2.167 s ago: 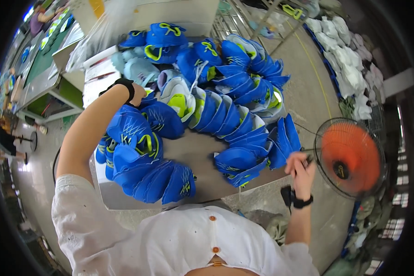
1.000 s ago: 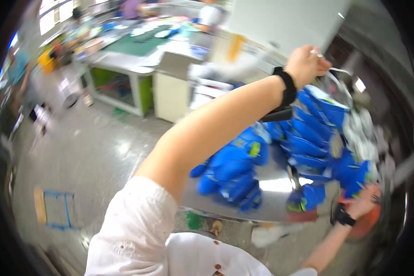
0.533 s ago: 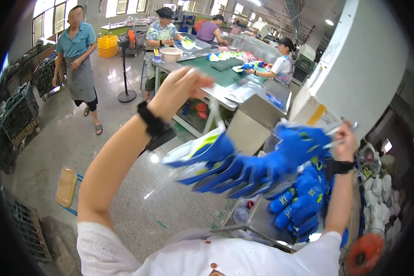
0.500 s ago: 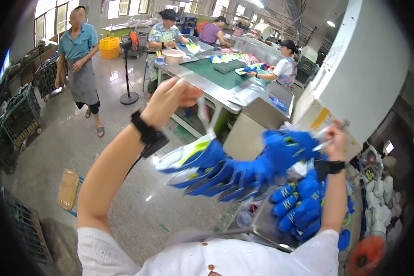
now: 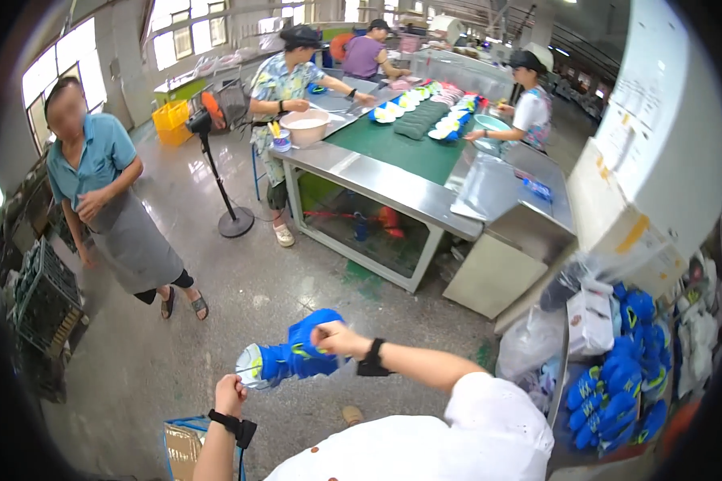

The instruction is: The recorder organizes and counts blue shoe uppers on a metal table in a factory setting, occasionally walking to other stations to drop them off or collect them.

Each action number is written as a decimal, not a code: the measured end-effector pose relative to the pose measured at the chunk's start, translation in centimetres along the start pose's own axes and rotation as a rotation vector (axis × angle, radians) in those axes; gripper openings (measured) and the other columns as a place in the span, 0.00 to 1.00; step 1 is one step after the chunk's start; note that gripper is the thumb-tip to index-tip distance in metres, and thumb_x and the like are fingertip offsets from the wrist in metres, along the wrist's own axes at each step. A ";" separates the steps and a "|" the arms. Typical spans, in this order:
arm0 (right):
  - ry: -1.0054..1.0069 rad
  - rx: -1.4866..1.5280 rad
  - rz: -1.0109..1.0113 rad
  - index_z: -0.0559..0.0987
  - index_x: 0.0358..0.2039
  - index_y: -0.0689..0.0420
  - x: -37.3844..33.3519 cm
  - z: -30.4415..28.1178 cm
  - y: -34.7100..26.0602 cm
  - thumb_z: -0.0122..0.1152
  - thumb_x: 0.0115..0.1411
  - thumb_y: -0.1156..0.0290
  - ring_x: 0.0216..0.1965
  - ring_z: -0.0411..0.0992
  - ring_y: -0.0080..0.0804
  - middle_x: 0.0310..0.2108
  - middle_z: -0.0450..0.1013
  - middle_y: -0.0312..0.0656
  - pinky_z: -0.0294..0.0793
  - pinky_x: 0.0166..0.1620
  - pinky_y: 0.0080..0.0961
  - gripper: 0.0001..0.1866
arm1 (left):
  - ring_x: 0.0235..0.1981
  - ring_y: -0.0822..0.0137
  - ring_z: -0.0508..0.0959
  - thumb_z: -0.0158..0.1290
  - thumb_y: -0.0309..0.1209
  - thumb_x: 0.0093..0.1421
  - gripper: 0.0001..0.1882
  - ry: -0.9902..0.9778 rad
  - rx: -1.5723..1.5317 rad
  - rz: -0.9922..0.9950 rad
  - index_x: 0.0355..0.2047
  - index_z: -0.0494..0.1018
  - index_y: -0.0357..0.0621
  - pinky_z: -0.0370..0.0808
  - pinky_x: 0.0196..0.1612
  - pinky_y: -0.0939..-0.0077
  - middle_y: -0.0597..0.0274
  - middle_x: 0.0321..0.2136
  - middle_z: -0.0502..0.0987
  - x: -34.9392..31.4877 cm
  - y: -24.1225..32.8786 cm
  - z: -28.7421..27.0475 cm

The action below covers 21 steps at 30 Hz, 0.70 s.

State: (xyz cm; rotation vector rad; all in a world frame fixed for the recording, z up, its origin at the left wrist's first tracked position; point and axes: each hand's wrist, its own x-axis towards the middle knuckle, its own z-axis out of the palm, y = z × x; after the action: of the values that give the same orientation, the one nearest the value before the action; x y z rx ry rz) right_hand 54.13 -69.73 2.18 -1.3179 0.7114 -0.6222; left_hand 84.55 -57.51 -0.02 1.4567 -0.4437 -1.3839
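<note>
Blue shoe uppers (image 5: 297,362) hang your side of the green desk (image 5: 377,146); your left hand (image 5: 229,394) has fingers closed on the pale end; right hand (image 5: 341,340) fingers grip the other

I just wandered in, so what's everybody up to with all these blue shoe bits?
The person wearing the camera holds a strung bunch of blue shoe uppers above the floor, left hand at its pale end, right hand at the other. More blue uppers lie heaped at the right. Co-workers are around a green-topped workbench, and a person in a grey apron stands at the left.
</note>
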 end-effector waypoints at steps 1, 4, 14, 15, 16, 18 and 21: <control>-0.060 0.001 -0.015 0.71 0.24 0.59 3.8 1.5 -0.5 0.49 0.44 0.82 0.18 0.63 0.17 0.18 0.65 0.31 0.62 0.21 0.17 0.05 | 0.12 0.75 0.61 0.42 0.32 0.56 0.08 -0.003 -0.016 0.024 0.22 0.66 0.43 0.60 0.15 0.83 0.70 0.11 0.60 2.5 0.3 -0.3; -0.235 0.024 -0.043 0.71 0.25 0.60 15.1 5.0 -2.7 0.52 0.48 0.80 0.20 0.64 0.17 0.19 0.66 0.31 0.64 0.24 0.15 0.02 | 0.12 0.76 0.62 0.41 0.33 0.59 0.10 0.052 -0.126 0.101 0.27 0.67 0.41 0.59 0.15 0.84 0.69 0.12 0.61 9.0 3.4 -0.3; -0.377 0.279 0.008 0.71 0.25 0.59 43.3 7.0 -9.1 0.51 0.46 0.79 0.15 0.63 0.16 0.14 0.65 0.32 0.56 0.17 0.14 0.04 | 0.09 0.78 0.59 0.46 0.32 0.54 0.07 0.248 0.032 -0.102 0.24 0.71 0.45 0.58 0.11 0.86 0.73 0.10 0.59 35.8 11.7 -12.5; -0.375 0.240 0.029 0.71 0.24 0.59 45.7 6.4 -9.8 0.50 0.44 0.79 0.15 0.63 0.17 0.14 0.65 0.33 0.57 0.17 0.16 0.04 | 0.09 0.78 0.58 0.45 0.32 0.54 0.07 0.219 0.101 -0.119 0.25 0.72 0.45 0.57 0.11 0.86 0.73 0.10 0.58 38.7 12.9 -13.3; -0.340 0.246 0.022 0.71 0.24 0.59 48.1 5.8 -9.8 0.50 0.44 0.79 0.15 0.63 0.17 0.14 0.65 0.33 0.57 0.17 0.16 0.04 | 0.09 0.73 0.61 0.44 0.33 0.54 0.10 0.212 0.269 -0.118 0.28 0.72 0.42 0.62 0.12 0.80 0.69 0.10 0.63 41.9 14.0 -14.8; -0.390 -0.100 -0.056 0.71 0.21 0.60 53.3 4.7 -8.8 0.51 0.41 0.79 0.15 0.64 0.19 0.13 0.65 0.34 0.58 0.17 0.18 0.03 | 0.12 0.68 0.65 0.45 0.32 0.55 0.10 0.162 0.877 0.282 0.24 0.72 0.40 0.65 0.15 0.74 0.60 0.12 0.67 48.5 15.3 -19.2; -0.370 -0.312 -0.150 0.74 0.19 0.60 61.7 2.8 -4.6 0.52 0.36 0.79 0.15 0.67 0.26 0.14 0.69 0.39 0.63 0.18 0.25 0.06 | 0.14 0.62 0.70 0.45 0.32 0.55 0.13 0.024 1.420 0.808 0.20 0.73 0.38 0.67 0.19 0.68 0.51 0.15 0.72 61.8 21.6 -18.0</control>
State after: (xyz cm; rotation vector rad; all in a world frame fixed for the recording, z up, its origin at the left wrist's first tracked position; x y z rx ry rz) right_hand 95.94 -115.44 0.21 -1.7313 0.4175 -0.3773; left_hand 125.12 -109.31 -16.90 1.9271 -1.9924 -0.2399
